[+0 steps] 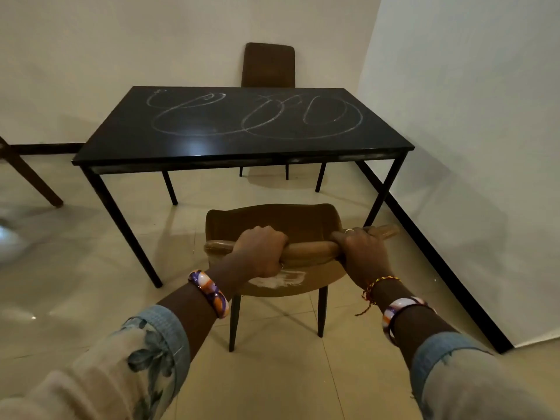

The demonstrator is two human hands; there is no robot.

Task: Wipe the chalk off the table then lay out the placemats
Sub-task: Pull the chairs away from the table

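1. Table (236,147): black, rectangular, glossy top on thin dark metal legs. White chalk loops (254,116) cover its far half, unwiped. Judged: the wiping step has not begun.
2. Near chair (272,219): brown, padded, curved back, dark tapered legs; stands just before the table's near edge, apart from it.
3. Rolled placemats (306,248): tan, tube-shaped, seemingly woven; held crosswise above the near chair, short of the table.
4. Left hand (260,251): clenched around the roll; a white cloth (281,278) pinched beneath it.
5. Right hand (363,253): closed over the roll's other end.
6. Far chair (269,65): brown, straight-backed, beyond the table.
7. Next move, judged: park the roll, free the cloth, reach the chalk.
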